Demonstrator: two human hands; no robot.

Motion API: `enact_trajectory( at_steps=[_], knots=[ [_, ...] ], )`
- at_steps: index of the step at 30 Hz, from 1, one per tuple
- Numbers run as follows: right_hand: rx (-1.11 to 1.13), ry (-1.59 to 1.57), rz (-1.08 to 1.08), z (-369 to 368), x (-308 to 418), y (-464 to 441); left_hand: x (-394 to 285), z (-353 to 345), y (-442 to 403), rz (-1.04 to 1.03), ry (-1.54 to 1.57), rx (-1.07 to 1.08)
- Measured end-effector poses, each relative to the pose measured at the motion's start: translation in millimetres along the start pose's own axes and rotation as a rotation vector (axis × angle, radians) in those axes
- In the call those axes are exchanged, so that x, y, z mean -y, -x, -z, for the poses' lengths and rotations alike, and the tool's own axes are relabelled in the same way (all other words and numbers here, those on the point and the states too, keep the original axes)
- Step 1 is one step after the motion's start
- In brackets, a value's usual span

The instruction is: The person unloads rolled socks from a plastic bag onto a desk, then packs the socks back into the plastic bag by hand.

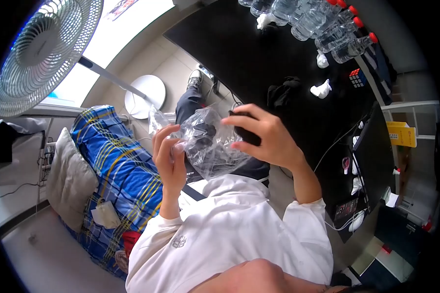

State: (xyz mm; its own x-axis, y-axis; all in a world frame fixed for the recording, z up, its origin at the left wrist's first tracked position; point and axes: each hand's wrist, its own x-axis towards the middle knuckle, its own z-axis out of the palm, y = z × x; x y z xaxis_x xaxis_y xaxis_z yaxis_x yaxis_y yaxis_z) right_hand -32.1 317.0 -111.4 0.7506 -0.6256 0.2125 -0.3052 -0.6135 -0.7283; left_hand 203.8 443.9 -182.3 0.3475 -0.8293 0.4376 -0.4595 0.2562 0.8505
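In the head view, a crinkled clear plastic bag is held up in front of my lap. My left hand pinches its left side, with the fingers bent. My right hand is curled round a dark, rounded object at the bag's right edge. Its kind is hard to make out, and the palm hides part of it. Whether the bag contains anything cannot be told, since dark clothing shows through the film.
On the right runs a black table, bearing several water bottles with red caps, crumpled tissues, a puzzle cube and a black cloth. To the left are a fan and a blue plaid blanket beside a cushion.
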Motion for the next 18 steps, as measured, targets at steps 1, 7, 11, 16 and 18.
enact_trajectory(
  at_steps=[1,7,11,16,18],
  knots=[
    [-0.106,0.048,0.032,4,4,0,-4,2,1,-0.003,-0.097,-0.013],
    [-1.067,-0.403,0.215,-14,15,29,3,6,8,-0.016,-0.029,-0.038],
    [-0.315,-0.061,0.154,-32,18,15,5,-1,9,0.006,0.115,-0.146],
    [-0.370,0.002,0.149,-29,7,32,16,5,15,-0.133,0.057,-0.165],
    [-0.109,-0.195,0.179,-21,5,39,18,4,16,-0.119,0.125,-0.196]
  ],
)
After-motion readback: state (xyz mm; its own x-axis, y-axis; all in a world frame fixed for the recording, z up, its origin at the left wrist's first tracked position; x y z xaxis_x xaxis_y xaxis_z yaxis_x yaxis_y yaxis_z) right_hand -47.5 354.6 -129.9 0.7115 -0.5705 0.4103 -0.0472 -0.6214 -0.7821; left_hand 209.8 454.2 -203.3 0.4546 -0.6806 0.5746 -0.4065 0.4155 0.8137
